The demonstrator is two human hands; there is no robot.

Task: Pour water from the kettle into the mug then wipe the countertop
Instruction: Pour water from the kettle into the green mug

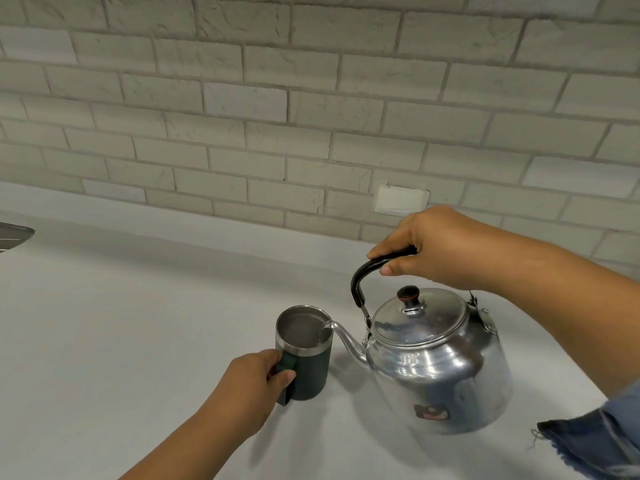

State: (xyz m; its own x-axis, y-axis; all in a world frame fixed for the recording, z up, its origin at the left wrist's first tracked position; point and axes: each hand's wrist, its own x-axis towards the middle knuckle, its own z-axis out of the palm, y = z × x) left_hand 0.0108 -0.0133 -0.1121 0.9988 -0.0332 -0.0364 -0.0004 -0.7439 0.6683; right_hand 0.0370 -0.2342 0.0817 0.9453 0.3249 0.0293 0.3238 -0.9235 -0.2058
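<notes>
Gripping the mug point(304, 355) handle, left hand point(247, 386); right hand point(436, 247) clasps tilted kettle point(433, 362) (spout over rim).

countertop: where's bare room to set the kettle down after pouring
The pale grey countertop is bare left of the dark green steel-rimmed mug, up to the brick wall. Crowded at the right: silver metal kettle, both hands.
</notes>
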